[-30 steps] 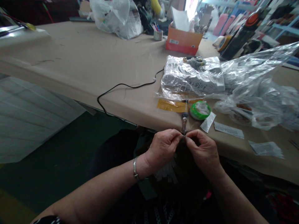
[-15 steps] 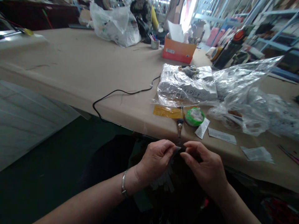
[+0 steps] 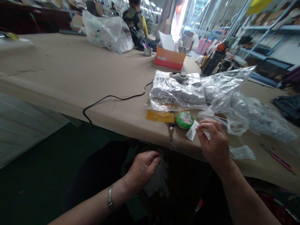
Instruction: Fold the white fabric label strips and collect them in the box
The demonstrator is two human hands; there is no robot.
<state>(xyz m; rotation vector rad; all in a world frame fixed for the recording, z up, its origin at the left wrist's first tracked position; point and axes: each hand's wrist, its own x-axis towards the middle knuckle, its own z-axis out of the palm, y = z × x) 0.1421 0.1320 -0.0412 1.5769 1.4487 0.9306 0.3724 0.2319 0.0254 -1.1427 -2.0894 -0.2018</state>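
Note:
My left hand (image 3: 145, 167), with a bracelet at the wrist, is closed below the table edge, over a bunch of pale strips (image 3: 158, 182); what its fingertips pinch is too small to name. My right hand (image 3: 214, 140) hovers over the table edge, thumb and fingers close together near a small white paper piece (image 3: 192, 130); anything between them is hard to make out. Left of that paper sits a green round tub (image 3: 185, 120) with white fluffy stuff. Beside the tub a soldering-iron-like tool (image 3: 171, 132) points toward me, next to amber film (image 3: 159, 116).
Clear plastic wrap (image 3: 178, 93) covers white packs behind the tub. Farther back stand an orange box (image 3: 170, 58), a pen cup (image 3: 147, 51) and a white plastic bag (image 3: 107, 31). Tweezers (image 3: 277, 158) lie at the right; a black cable (image 3: 105, 98) crosses the table. A person (image 3: 134, 20) is in the background.
My right hand has moved away from my left, up and right over the papers on the table. My left hand has lowered toward the strips. The view has shifted somewhat.

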